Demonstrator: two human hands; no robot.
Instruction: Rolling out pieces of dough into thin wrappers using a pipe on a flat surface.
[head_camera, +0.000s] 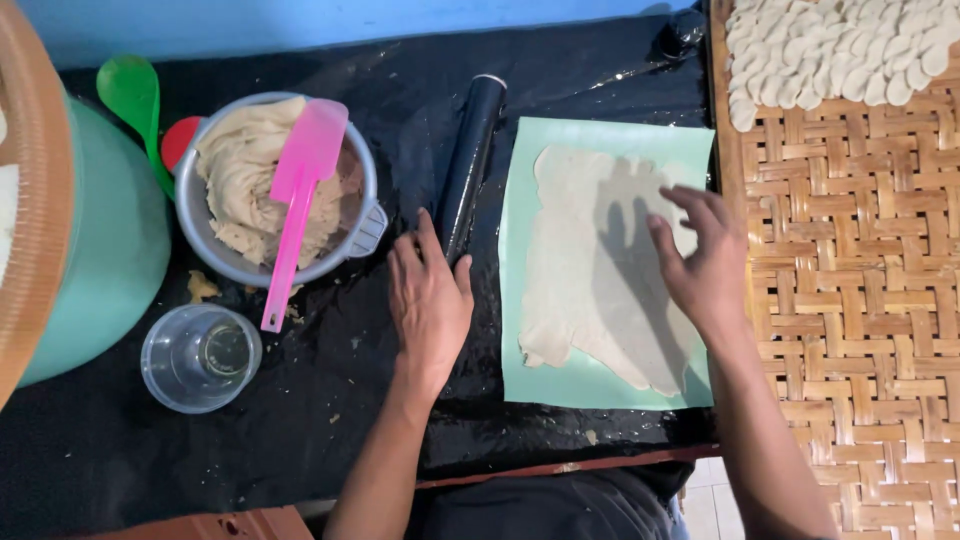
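Head view: frame centre.
Left hand (428, 300): fingers loosely spread, touching black rolling pin (472, 160), gripping nothing.
Right hand (700, 262): fingers spread open above flattened dough sheet (590, 280).

Glossy plastic, matt dough, woven cane

The black sheet (330, 390) shines wet; the dough sheet (590, 270) looks floury-matt; the tray (860, 270) is rough weave.

Dough sheet (590, 260) on mat (600, 385), rolling pin (470, 160) left, bowl (205, 240) beyond, woven tray (860, 300) right
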